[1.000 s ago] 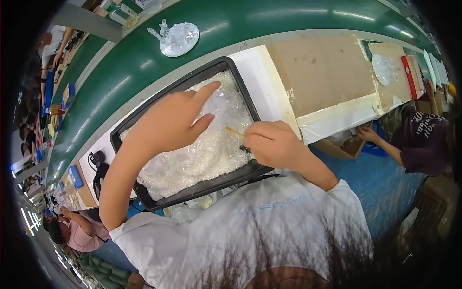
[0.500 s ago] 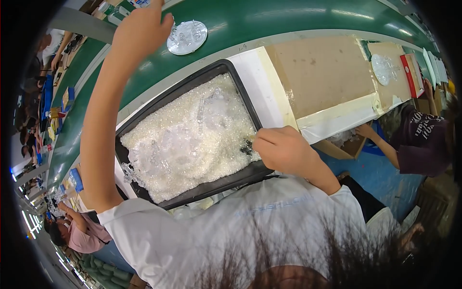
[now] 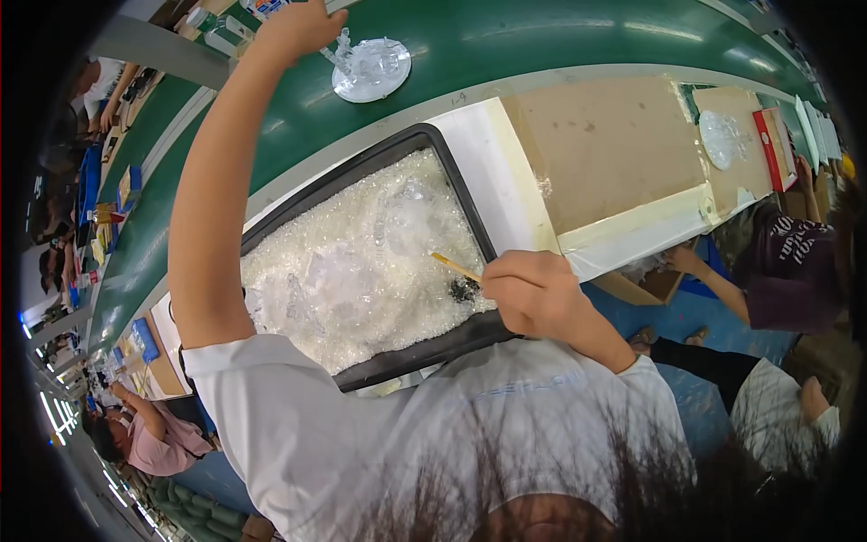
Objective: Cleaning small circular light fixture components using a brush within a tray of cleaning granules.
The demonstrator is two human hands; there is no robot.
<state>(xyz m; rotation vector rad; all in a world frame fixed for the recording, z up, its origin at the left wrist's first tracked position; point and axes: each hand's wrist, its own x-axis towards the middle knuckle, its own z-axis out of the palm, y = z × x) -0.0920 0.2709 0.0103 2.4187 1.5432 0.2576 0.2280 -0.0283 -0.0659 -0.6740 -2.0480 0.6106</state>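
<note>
My right hand [image 3: 540,296] is closed around a thin yellowish wooden stick [image 3: 454,266] over the right edge of a black tray [image 3: 459,185]. The stick's tip points left, above a bed of small clear granules [image 3: 348,334] in the tray. Clear plastic pieces [image 3: 339,275] lie partly sunk among the granules. A dark patch [image 3: 464,289] shows beside my right hand; I cannot tell what it is. My left hand [image 3: 302,29] is stretched far over the green surface, its fingers mostly cut off by the upper edge. Near its thumb is a whitish disc [image 3: 384,86] with clear pieces standing on it.
A cardboard-covered board [image 3: 605,163] lies right of the tray, with another clear disc [image 3: 720,140] and a red box [image 3: 774,149] beyond. The green surface [image 3: 506,41] curves along the back. Co-workers [image 3: 786,271] [image 3: 163,434] are at both sides.
My left hand has moved farther away and right, and the disc appears farther right in view. The stick now shows in my right hand, where it was hidden before.
</note>
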